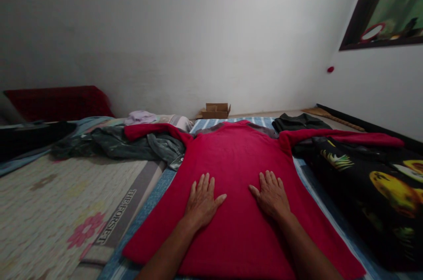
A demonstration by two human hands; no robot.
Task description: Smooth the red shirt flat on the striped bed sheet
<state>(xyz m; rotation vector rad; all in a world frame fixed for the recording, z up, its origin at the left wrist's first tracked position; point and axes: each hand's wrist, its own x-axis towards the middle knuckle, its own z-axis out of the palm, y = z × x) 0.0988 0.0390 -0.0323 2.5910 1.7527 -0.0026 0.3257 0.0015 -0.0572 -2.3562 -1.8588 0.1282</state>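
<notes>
A red long-sleeved shirt (234,222) with grey shoulder patches lies spread out before me, its collar at the far end and its sleeves stretched to both sides. My left hand (203,198) rests flat on the left half of the shirt's body, thumb pointing inward. On the right half lies my right hand (271,194), palm down with the fingers extended. Neither hand grips the cloth. The left sleeve runs over dark grey-green clothing (115,141); the right sleeve passes across dark folded garments.
A blue striped cover (148,214) lies under the shirt. At left is a floral mat (76,196); at right, a black fruit-print cloth (366,200). A folded dark garment (297,122) and a cardboard box (216,111) are farther back, near the wall.
</notes>
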